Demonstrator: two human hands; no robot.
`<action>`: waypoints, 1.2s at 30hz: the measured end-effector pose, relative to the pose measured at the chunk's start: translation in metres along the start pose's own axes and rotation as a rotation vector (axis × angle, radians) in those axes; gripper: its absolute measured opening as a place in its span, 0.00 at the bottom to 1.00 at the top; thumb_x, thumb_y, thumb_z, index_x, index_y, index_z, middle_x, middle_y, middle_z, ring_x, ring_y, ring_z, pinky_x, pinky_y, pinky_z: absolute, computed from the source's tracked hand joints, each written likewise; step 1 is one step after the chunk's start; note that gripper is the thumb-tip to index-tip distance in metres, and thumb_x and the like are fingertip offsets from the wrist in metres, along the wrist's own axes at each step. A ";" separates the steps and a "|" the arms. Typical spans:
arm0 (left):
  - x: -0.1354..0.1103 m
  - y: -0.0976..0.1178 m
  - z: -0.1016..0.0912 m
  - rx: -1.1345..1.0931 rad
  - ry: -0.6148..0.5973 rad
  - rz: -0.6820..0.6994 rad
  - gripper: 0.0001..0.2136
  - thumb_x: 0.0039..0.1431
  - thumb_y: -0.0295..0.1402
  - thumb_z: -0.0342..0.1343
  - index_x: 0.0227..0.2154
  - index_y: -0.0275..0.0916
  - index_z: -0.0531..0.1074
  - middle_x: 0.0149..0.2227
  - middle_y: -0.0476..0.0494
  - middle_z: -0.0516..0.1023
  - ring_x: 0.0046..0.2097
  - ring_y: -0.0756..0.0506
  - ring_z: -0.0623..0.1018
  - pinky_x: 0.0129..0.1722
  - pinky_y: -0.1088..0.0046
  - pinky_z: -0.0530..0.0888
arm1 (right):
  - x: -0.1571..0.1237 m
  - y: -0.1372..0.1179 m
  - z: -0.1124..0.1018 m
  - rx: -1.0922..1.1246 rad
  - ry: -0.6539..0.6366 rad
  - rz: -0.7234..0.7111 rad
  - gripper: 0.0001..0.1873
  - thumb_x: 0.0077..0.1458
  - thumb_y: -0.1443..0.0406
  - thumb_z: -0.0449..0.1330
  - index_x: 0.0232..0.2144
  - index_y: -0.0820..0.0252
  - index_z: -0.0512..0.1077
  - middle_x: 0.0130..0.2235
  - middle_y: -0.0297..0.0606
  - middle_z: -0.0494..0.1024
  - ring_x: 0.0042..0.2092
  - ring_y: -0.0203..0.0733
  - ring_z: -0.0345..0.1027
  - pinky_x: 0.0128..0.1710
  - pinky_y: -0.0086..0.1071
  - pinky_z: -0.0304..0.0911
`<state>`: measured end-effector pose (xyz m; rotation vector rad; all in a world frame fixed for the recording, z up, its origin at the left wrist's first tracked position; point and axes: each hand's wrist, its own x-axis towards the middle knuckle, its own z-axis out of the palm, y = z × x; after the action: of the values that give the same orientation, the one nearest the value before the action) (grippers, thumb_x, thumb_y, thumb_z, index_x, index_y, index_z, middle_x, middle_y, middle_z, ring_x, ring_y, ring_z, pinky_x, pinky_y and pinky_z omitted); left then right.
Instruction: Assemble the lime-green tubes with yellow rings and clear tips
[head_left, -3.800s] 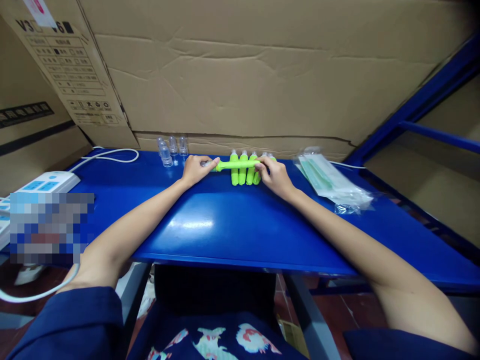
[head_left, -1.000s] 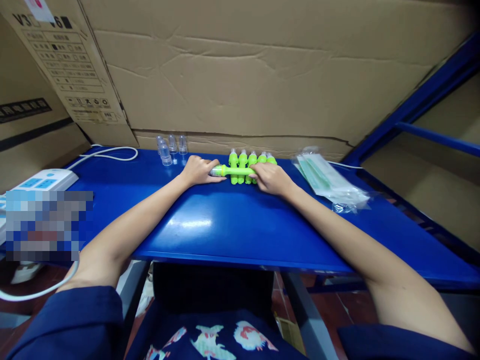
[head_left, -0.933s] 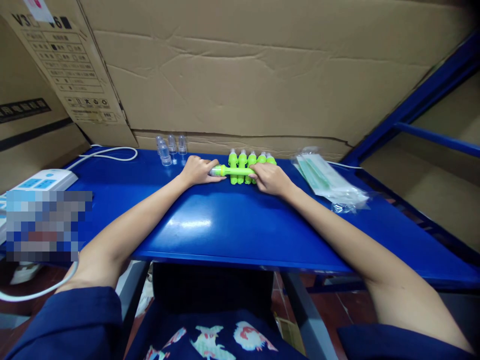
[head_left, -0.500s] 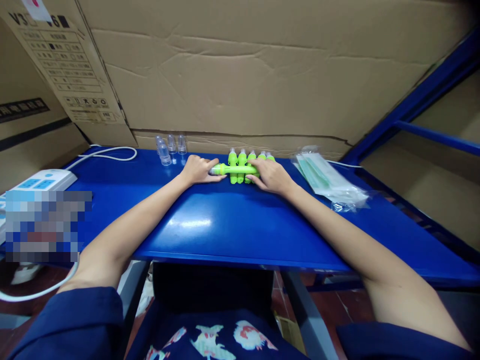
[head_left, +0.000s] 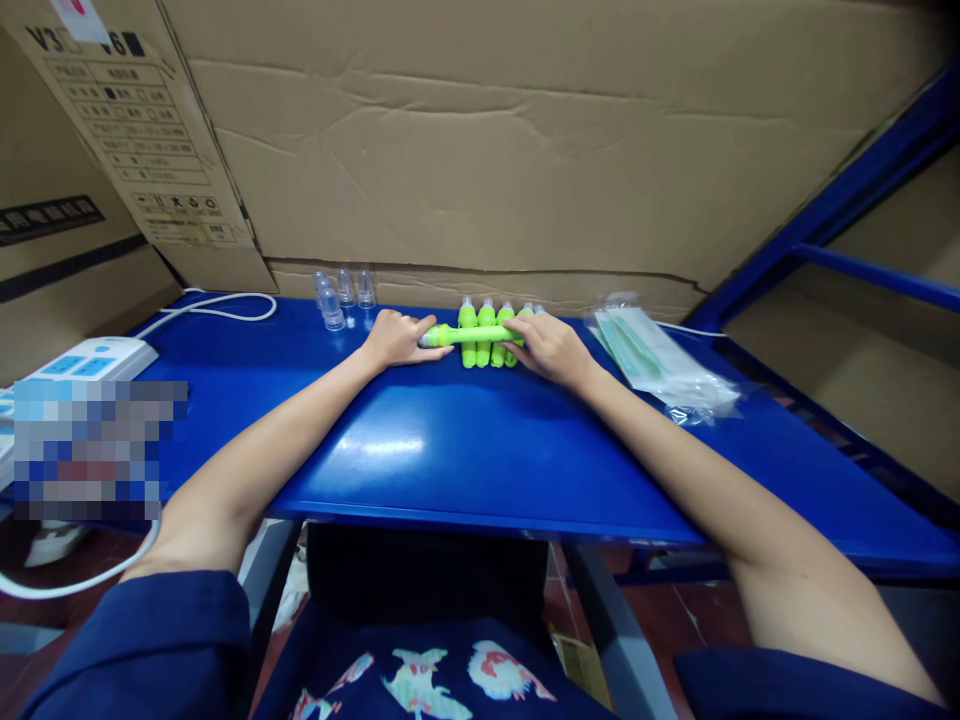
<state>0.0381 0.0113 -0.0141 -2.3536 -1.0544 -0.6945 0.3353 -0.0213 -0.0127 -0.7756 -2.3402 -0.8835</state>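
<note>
A lime-green tube with a clear tip (head_left: 480, 335) lies level between my two hands. At its clear end, my left hand (head_left: 397, 340) is closed with thumb and fingers pinching the tip. My right hand (head_left: 551, 348) grips the opposite end, its fingers covering that part. Just behind and below the held tube, several matching green tubes (head_left: 469, 352) lie side by side, clear tips toward the cardboard. My right hand partly hides the ones on the right. Several clear plastic caps (head_left: 330, 305) stand on the table left of my left hand.
The blue table (head_left: 450, 440) backs onto a cardboard wall (head_left: 487, 160). A plastic bag of green-and-white face masks (head_left: 652, 360) lies on the right. At the left are a white power strip (head_left: 90, 365) with its cable and a blurred-out item (head_left: 97, 450).
My right hand has shifted slightly right along the held tube, and its fingers are drawn closer together. My left hand stays in place on the clear end.
</note>
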 end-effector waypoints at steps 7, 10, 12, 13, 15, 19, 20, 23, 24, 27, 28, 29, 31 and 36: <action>-0.001 0.000 0.001 0.028 -0.034 0.021 0.32 0.59 0.61 0.46 0.38 0.36 0.81 0.24 0.35 0.81 0.26 0.39 0.80 0.25 0.71 0.57 | 0.002 0.000 -0.002 -0.037 -0.017 -0.052 0.19 0.71 0.59 0.48 0.46 0.68 0.73 0.38 0.51 0.81 0.35 0.46 0.73 0.37 0.37 0.64; -0.002 0.001 -0.001 0.033 -0.058 0.012 0.31 0.60 0.61 0.46 0.38 0.37 0.81 0.25 0.35 0.82 0.27 0.39 0.81 0.25 0.71 0.57 | 0.003 -0.002 -0.003 -0.019 -0.053 -0.045 0.20 0.71 0.59 0.48 0.45 0.69 0.74 0.36 0.51 0.81 0.35 0.46 0.72 0.36 0.37 0.63; -0.002 0.001 -0.002 0.023 -0.061 0.006 0.31 0.60 0.61 0.47 0.38 0.37 0.81 0.25 0.35 0.82 0.27 0.39 0.81 0.25 0.71 0.57 | 0.004 -0.003 -0.003 -0.016 -0.101 -0.027 0.22 0.71 0.58 0.47 0.45 0.70 0.74 0.35 0.51 0.81 0.34 0.46 0.72 0.36 0.37 0.61; -0.002 0.001 -0.003 0.016 -0.061 0.006 0.31 0.59 0.61 0.47 0.38 0.37 0.81 0.25 0.35 0.82 0.27 0.39 0.80 0.25 0.71 0.57 | 0.004 -0.004 -0.003 -0.016 -0.129 -0.017 0.23 0.71 0.58 0.46 0.45 0.70 0.74 0.35 0.51 0.80 0.33 0.46 0.71 0.35 0.37 0.60; -0.002 0.001 -0.004 0.007 -0.065 0.009 0.30 0.59 0.61 0.48 0.37 0.37 0.81 0.25 0.35 0.82 0.27 0.39 0.80 0.25 0.71 0.56 | 0.004 -0.008 -0.003 -0.013 -0.197 0.005 0.24 0.70 0.57 0.45 0.45 0.70 0.75 0.34 0.51 0.80 0.32 0.47 0.71 0.35 0.37 0.59; -0.003 -0.001 -0.005 0.025 -0.096 0.037 0.30 0.57 0.61 0.50 0.37 0.38 0.81 0.26 0.35 0.83 0.28 0.39 0.81 0.25 0.71 0.54 | 0.004 -0.014 -0.001 0.006 -0.342 0.037 0.24 0.69 0.57 0.45 0.41 0.70 0.75 0.33 0.51 0.80 0.31 0.48 0.70 0.34 0.37 0.56; -0.003 -0.001 -0.005 0.029 -0.101 0.047 0.30 0.56 0.62 0.50 0.37 0.38 0.81 0.27 0.35 0.83 0.28 0.39 0.81 0.25 0.71 0.55 | 0.004 -0.015 -0.001 0.008 -0.366 0.043 0.24 0.68 0.57 0.46 0.41 0.70 0.75 0.32 0.51 0.80 0.31 0.48 0.71 0.33 0.37 0.56; -0.003 -0.002 -0.005 0.033 -0.111 0.069 0.31 0.56 0.62 0.50 0.37 0.38 0.81 0.27 0.35 0.83 0.28 0.39 0.80 0.26 0.71 0.55 | 0.005 -0.018 -0.001 0.008 -0.412 0.059 0.26 0.68 0.55 0.46 0.39 0.71 0.75 0.30 0.52 0.79 0.30 0.49 0.71 0.32 0.36 0.54; -0.003 -0.002 -0.005 0.035 -0.119 0.075 0.31 0.56 0.62 0.50 0.37 0.37 0.81 0.27 0.35 0.83 0.28 0.39 0.80 0.26 0.71 0.56 | 0.006 -0.019 -0.001 0.009 -0.420 0.063 0.26 0.68 0.54 0.45 0.39 0.71 0.75 0.29 0.52 0.78 0.30 0.49 0.71 0.32 0.36 0.54; -0.003 -0.001 -0.007 0.048 -0.153 0.088 0.30 0.56 0.61 0.51 0.38 0.38 0.81 0.28 0.35 0.83 0.29 0.38 0.81 0.26 0.70 0.55 | 0.006 -0.020 0.000 0.035 -0.418 0.059 0.27 0.68 0.53 0.45 0.36 0.70 0.74 0.28 0.51 0.78 0.29 0.48 0.71 0.32 0.35 0.55; -0.003 -0.001 -0.007 0.051 -0.162 0.093 0.29 0.56 0.61 0.51 0.38 0.38 0.81 0.28 0.35 0.83 0.29 0.38 0.81 0.26 0.70 0.55 | 0.006 -0.020 0.001 0.049 -0.409 0.056 0.27 0.68 0.52 0.45 0.36 0.69 0.74 0.29 0.51 0.78 0.28 0.48 0.71 0.32 0.36 0.56; -0.003 -0.001 -0.008 0.052 -0.166 0.097 0.29 0.56 0.61 0.52 0.38 0.38 0.81 0.28 0.36 0.83 0.29 0.38 0.81 0.26 0.70 0.55 | 0.006 -0.020 0.002 0.063 -0.397 0.055 0.27 0.69 0.52 0.45 0.36 0.69 0.74 0.29 0.51 0.79 0.28 0.47 0.71 0.33 0.36 0.57; -0.003 -0.001 -0.008 0.046 -0.171 0.093 0.29 0.57 0.61 0.51 0.38 0.38 0.80 0.29 0.35 0.83 0.29 0.39 0.81 0.26 0.71 0.56 | 0.005 -0.021 0.004 0.084 -0.378 0.057 0.27 0.68 0.52 0.46 0.36 0.68 0.74 0.30 0.50 0.79 0.28 0.46 0.71 0.33 0.37 0.59; -0.003 -0.004 -0.006 -0.004 -0.157 0.076 0.30 0.57 0.62 0.50 0.37 0.38 0.80 0.29 0.35 0.83 0.29 0.39 0.81 0.26 0.71 0.57 | 0.005 -0.023 0.005 0.094 -0.403 0.059 0.26 0.68 0.52 0.46 0.35 0.67 0.74 0.28 0.49 0.78 0.27 0.46 0.71 0.31 0.38 0.62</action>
<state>0.0314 0.0087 -0.0109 -2.4702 -1.0219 -0.4915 0.3149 -0.0306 -0.0222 -1.0572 -2.6649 -0.6304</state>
